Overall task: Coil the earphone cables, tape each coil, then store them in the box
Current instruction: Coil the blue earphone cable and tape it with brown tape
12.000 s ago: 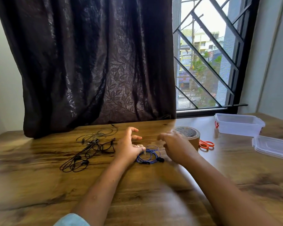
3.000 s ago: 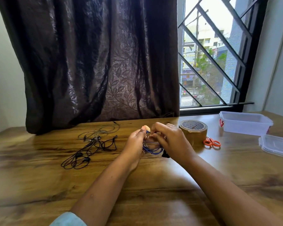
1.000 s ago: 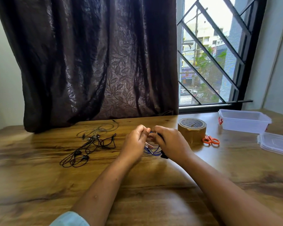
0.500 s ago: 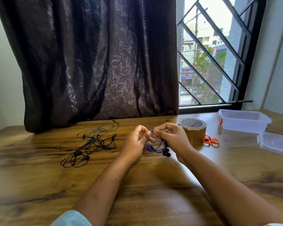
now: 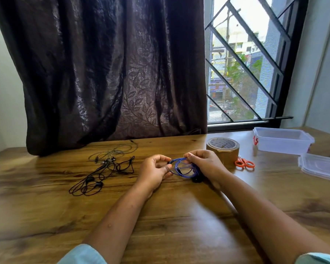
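We find both hands raised just above the brown wood-grain desk [image 5: 179, 221], holding one coil between them. The left hand [image 5: 154, 169] pinches the near-left edge of the coiled blue earphone cable [image 5: 179, 159] between thumb and curled fingers. The right hand [image 5: 206, 164] grips the coil's opposite side, fingers curled over its top. The coil stands open as a loose ring between the two hands, and a pair of black earbuds [image 5: 196, 180] hangs just below the right hand, at or near the desk surface. We cannot tell whether any tape is on the coil.

To the left of the left hand lie a tangled black earphone cable [image 5: 90, 179] and, beyond it, a grey earphone cable [image 5: 105, 161], both uncoiled. Just beyond the right hand sits a brown roll of packing tape [image 5: 222, 148]. Small orange-handled scissors [image 5: 244, 163] lie to its right. Farther right stand a clear plastic box [image 5: 282, 147] with red clips and its separate clear lid [image 5: 320, 166].
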Demonstrator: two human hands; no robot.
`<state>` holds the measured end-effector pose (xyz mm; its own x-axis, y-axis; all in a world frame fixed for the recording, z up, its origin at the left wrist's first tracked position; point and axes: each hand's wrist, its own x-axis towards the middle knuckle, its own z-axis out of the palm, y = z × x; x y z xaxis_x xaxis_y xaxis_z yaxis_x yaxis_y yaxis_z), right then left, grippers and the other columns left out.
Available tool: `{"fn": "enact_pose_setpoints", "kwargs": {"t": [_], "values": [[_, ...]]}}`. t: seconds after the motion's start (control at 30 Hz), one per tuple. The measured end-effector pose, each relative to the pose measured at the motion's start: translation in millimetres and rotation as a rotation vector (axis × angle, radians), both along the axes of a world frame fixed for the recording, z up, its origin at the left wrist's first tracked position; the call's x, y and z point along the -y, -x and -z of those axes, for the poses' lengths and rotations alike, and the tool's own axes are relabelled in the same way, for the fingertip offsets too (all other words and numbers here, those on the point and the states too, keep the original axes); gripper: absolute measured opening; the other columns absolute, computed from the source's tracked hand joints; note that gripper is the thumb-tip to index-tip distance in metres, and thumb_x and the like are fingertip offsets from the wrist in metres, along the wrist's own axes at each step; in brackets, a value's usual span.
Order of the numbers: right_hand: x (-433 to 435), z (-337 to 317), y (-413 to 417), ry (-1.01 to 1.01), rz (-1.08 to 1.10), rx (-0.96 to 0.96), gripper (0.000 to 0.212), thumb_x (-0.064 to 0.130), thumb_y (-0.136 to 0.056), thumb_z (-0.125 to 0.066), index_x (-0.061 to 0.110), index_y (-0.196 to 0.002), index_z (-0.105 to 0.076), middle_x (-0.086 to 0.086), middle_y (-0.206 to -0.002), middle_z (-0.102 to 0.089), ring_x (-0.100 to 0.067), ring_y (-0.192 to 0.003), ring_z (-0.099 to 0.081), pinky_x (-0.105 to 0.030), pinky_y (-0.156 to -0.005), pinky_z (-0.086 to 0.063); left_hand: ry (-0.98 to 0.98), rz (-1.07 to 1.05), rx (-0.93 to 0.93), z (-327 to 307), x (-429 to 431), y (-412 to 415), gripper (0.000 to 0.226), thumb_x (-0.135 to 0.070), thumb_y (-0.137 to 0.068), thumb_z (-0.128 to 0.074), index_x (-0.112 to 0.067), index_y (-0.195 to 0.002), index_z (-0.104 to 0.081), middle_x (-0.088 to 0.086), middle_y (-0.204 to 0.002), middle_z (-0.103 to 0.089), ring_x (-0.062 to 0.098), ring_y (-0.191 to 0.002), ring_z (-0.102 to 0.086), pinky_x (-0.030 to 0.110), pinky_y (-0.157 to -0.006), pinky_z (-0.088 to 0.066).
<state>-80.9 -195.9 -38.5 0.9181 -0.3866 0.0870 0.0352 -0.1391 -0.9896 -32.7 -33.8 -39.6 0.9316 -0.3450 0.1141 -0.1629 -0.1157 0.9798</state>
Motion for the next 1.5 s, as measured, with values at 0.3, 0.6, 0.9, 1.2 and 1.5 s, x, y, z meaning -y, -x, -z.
{"fn": "enact_pose_setpoints", "kwargs": {"t": [0.3,0.6,0.9,1.2,1.5], "values": [[4,2,-2,0.089,0.028,-0.007,0.015,0.014,-0.094,-0.057,0.020,-0.096,-0.071,-0.007,-0.097,-0.070,-0.019,-0.088,-0.069,-0.028,-0.072,-0.056,-0.166,-0.073,0.116,2,1,-2,0.024,-0.001,-0.092,-0.053,-0.012,-0.109,-0.067,0.000,-0.088,-0.066,0.008,-0.073,-0.060,0.020,-0.068,-0.053],[6,-2,0,0.303,0.160,0.012,0.028,0.034,-0.097,-0.052,0.014,-0.107,-0.069,0.001,-0.102,-0.069,-0.013,-0.094,-0.063,-0.028,-0.082,-0.052,-0.355,-0.164,0.271,2,2,-1,0.037,0.002,-0.093,-0.047,-0.019,-0.118,-0.065,-0.002,-0.112,-0.067,0.009,-0.099,-0.060,0.022,-0.085,-0.050],[11,-25,21,1.008,0.068,0.062,0.020,0.040,-0.085,-0.068,0.022,-0.077,-0.065,0.014,-0.071,-0.054,-0.006,-0.068,-0.052,-0.015,-0.054,-0.031,-0.507,-0.144,0.404,0,2,-1,0.033,-0.002,-0.093,-0.050,-0.021,-0.116,-0.064,-0.006,-0.107,-0.068,-0.001,-0.090,-0.056,0.001,-0.061,-0.036],[0,-6,13,1.126,-0.016,-0.015,0.018,0.026,-0.086,-0.066,0.026,-0.104,-0.070,0.004,-0.098,-0.069,-0.017,-0.088,-0.062,-0.028,-0.076,-0.049,-0.532,-0.125,0.439,4,1,-5,0.033,-0.001,-0.091,-0.051,-0.021,-0.113,-0.065,-0.005,-0.102,-0.070,0.003,-0.093,-0.061,0.010,-0.077,-0.041],[4,6,-33,1.283,0.240,-0.008,0.021,0.021,-0.098,-0.046,0.020,-0.109,-0.064,-0.005,-0.107,-0.064,-0.024,-0.097,-0.062,-0.026,-0.067,-0.040,-0.527,-0.214,0.457,7,-5,-16,0.033,-0.004,-0.094,-0.048,-0.024,-0.116,-0.062,-0.008,-0.108,-0.066,0.002,-0.098,-0.059,0.010,-0.076,-0.042]]}}
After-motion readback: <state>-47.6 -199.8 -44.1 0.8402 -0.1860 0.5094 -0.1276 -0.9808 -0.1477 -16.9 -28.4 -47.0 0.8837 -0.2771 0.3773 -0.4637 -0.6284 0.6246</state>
